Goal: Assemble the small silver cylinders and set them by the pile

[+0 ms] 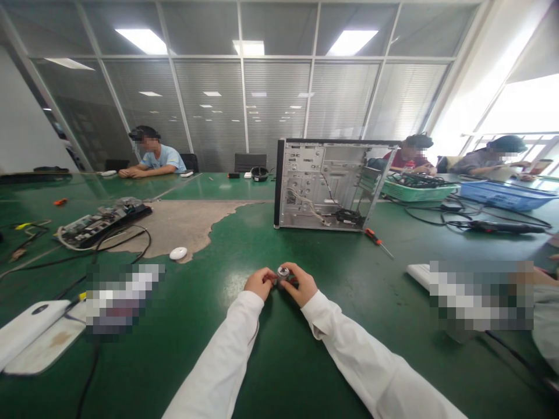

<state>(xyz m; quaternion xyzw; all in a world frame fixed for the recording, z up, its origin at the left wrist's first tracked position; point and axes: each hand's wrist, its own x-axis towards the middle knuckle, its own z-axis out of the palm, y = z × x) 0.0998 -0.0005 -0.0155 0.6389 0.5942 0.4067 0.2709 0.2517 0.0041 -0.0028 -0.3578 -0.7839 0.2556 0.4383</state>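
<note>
Over the green table [244,361], in front of me, a small round silver metal piece [283,272] with a dark centre is held between my hands. My right hand [301,284] grips it, thumb and index finger curled around its right side. Close against its left side is my left hand [261,283], fingers pinched together; what lies between those fingertips is too small to make out. Beyond my hands an open computer case [305,174] stands upright, with loose cables inside. An orange-handled screwdriver [373,236] lies by the case's right corner.
A circuit assembly [105,224] with black cables lies at left, near a white oval object [178,253]. Green [419,192] and blue [506,195] baskets stand at back right. A black-handled corded tool [506,226] lies before them. Several people sit around.
</note>
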